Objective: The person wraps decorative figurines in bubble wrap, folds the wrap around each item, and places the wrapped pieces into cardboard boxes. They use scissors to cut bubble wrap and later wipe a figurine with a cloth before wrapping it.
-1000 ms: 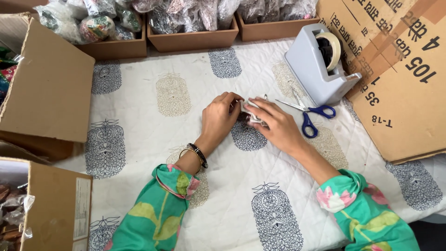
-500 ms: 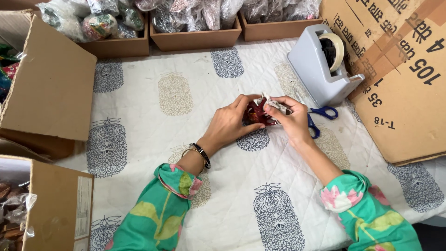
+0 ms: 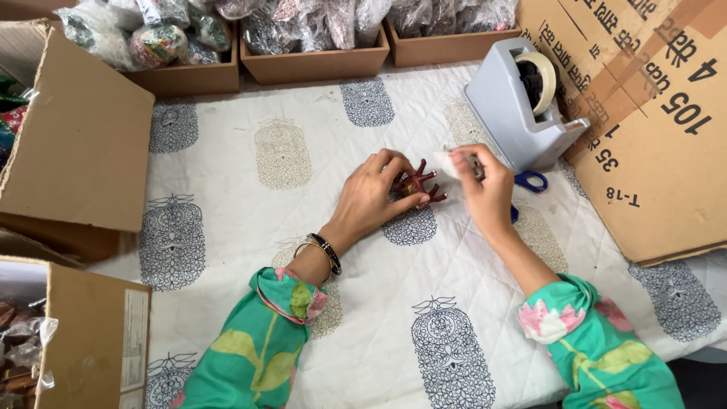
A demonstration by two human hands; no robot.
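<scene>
**Between the 2 hands: the clip is out of its white wrap**

Between the fingertips of the left hand sits a dark red claw hair clip, its curved teeth pointing to the right and showing free past the thumb. The fingers of this hand are closed on the clip body, thumb below and the others above, and the clip rests low over the printed quilted cloth.

Just right of those teeth, the right hand pinches a small white piece, paper or thin film, I cannot tell which. Its fingers are together on it, and the white piece stands a little above and beside the clip, apart from it.

1.0 s ago both hands were pressed together around 1 small white bundle, and no red was visible. 0.5 s ago the red teeth began to show between the fingers. Now the hands have separated and each one holds its own part. I judge that the clip and its white cover are at this moment 2 separate things.

Behind the right fingers stands a grey tape dispenser, and blue-handled scissors lie just beyond the knuckles. Wooden trays of wrapped items are well away, past both hands.
</scene>
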